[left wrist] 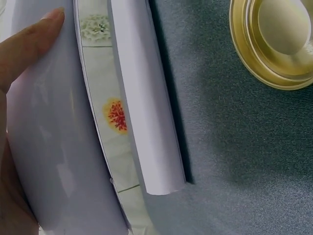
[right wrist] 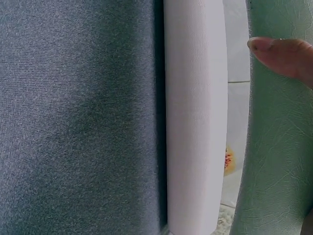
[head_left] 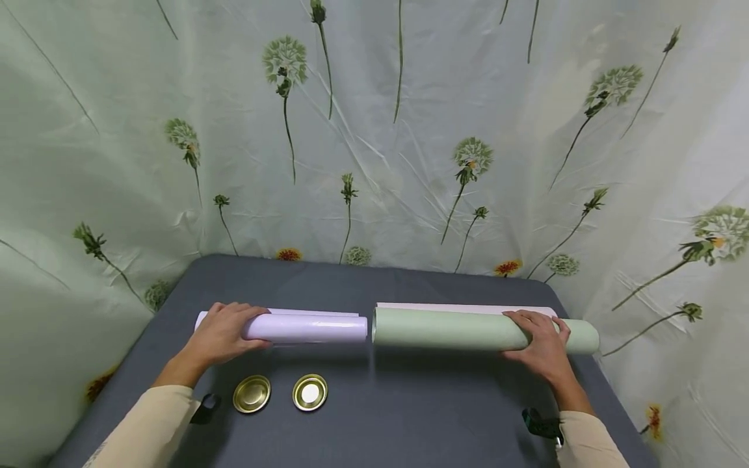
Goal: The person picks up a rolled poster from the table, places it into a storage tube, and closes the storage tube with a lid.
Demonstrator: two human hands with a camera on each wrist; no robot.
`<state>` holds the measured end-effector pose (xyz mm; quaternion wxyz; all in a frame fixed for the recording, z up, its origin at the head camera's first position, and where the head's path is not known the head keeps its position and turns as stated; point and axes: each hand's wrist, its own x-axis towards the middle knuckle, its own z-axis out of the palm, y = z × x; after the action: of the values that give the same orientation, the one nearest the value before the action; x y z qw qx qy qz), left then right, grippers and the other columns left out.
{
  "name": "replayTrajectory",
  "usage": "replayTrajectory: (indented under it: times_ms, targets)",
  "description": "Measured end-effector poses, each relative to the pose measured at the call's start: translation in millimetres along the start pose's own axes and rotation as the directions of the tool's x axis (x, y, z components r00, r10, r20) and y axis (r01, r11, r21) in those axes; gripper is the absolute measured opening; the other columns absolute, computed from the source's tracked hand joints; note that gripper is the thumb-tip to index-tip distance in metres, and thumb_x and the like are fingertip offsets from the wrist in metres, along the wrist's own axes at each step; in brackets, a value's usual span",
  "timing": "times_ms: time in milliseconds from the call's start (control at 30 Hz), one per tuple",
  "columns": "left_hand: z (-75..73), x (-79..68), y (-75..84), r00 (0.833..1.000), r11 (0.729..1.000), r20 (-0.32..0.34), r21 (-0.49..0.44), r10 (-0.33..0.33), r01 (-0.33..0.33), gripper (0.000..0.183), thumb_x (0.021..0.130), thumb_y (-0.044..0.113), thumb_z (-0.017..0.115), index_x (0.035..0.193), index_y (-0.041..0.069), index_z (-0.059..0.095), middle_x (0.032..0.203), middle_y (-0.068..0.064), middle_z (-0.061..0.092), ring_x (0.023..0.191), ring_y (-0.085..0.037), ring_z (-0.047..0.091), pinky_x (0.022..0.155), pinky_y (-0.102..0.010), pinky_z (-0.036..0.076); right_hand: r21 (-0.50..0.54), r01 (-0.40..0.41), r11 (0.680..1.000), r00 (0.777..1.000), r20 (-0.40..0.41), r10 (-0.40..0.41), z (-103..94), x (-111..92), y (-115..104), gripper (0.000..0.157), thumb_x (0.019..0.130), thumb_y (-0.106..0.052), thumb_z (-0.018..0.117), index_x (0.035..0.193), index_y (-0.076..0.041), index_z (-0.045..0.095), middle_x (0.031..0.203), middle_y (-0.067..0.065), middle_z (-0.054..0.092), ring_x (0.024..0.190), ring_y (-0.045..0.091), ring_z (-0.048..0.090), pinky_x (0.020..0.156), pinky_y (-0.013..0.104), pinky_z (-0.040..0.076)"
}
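My left hand (head_left: 228, 331) grips a shiny lilac roll (head_left: 322, 328) of sheet material near its left end, thumb on the near side and fingers over the top. Toward the right end of a thicker pale green roll (head_left: 445, 330), my right hand (head_left: 541, 344) holds on in the same way. Both rolls lie nearly level, end to end with a narrow gap. Behind the lilac one, mostly hidden in the head view, is a second lilac roll (left wrist: 146, 107). A pale pink roll (right wrist: 195, 122) lies behind the green one. Each wrist view shows a gap between held and rear roll.
A plain gold lid-like disc (head_left: 251, 394) and another gold disc with a white centre (head_left: 310, 392) lie on the dark grey cloth-covered table (head_left: 421, 416), near my left forearm. A dandelion-print curtain (head_left: 374, 130) hangs behind the table and along its sides.
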<state>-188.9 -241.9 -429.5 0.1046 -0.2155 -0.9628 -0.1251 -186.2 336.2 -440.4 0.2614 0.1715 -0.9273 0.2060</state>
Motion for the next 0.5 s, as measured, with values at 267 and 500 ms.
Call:
replayTrajectory:
  times_ms: [267, 500]
  targets:
    - [6.4, 2.6, 5.1, 1.0, 1.0, -0.016, -0.011, -0.017, 0.017, 0.056, 0.068, 0.042, 0.085, 0.112, 0.011, 0.068, 0.1, -0.007, 0.068, 0.091, -0.027, 0.061, 0.078, -0.048, 0.037, -0.004, 0.025, 1.0, 1.0, -0.013, -0.025, -6.0, 2.4, 2.1, 0.078, 0.038, -0.005, 0.095, 0.111, -0.002, 0.068, 0.106, 0.021, 0.063, 0.102, 0.039, 0.051, 0.091, 0.068, 0.016]
    - [3.5, 0.8, 3.7, 0.999, 1.0, -0.053, 0.009, -0.005, 0.005, 0.056, 0.068, 0.042, 0.085, 0.111, 0.012, 0.068, 0.097, -0.006, 0.068, 0.089, -0.027, 0.061, 0.077, -0.048, 0.037, 0.015, 0.016, 1.0, 1.0, -0.008, -0.016, 1.3, 3.0, 0.0, 0.077, 0.039, -0.004, 0.095, 0.112, -0.002, 0.068, 0.107, 0.021, 0.063, 0.103, 0.039, 0.051, 0.091, 0.068, 0.016]
